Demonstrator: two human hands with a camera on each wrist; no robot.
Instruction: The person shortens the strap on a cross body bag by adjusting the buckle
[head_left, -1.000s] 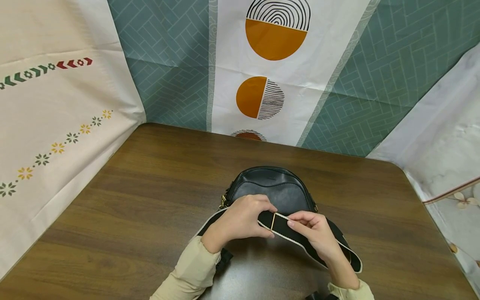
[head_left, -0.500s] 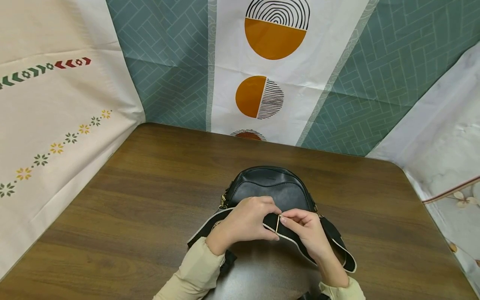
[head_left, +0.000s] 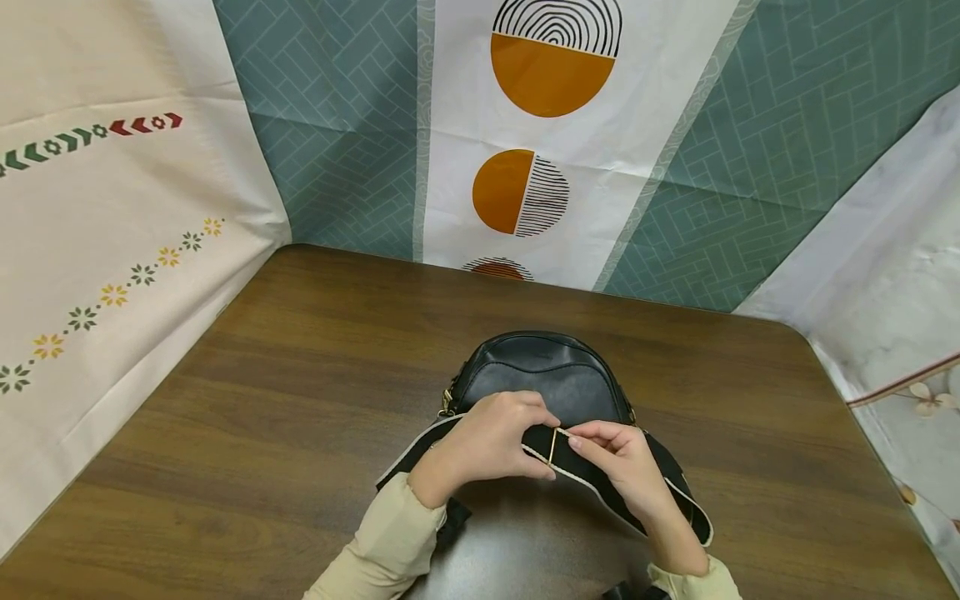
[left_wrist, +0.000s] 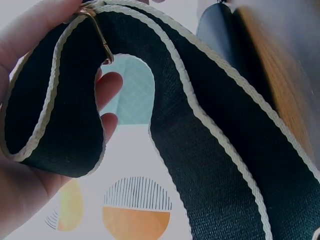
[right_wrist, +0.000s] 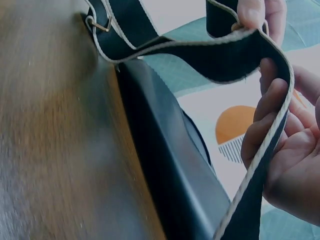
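A black shoulder bag (head_left: 540, 379) with a rounded top lies on the table. Its wide black strap (head_left: 596, 482) has cream braided edges and runs in front of the bag. My left hand (head_left: 487, 442) holds the strap beside a thin gold slider buckle (head_left: 553, 447); in the left wrist view a loop of strap (left_wrist: 65, 125) curves inside that hand below the buckle (left_wrist: 100, 36). Just right of the buckle, my right hand (head_left: 626, 467) pinches the strap's upper edge between thumb and fingers. In the right wrist view the strap (right_wrist: 215, 57) passes across the right hand's fingers (right_wrist: 267, 120).
The brown wooden table (head_left: 300, 375) extends around the bag. Behind it hangs a teal and white patterned cloth (head_left: 345, 125), with a white embroidered cloth (head_left: 112, 217) along the left and a pale cloth (head_left: 900, 250) at the right.
My right hand slid left along the strap to the buckle, then eased slightly back right. The buckle and left hand shifted a little right overall. The bag stayed put.
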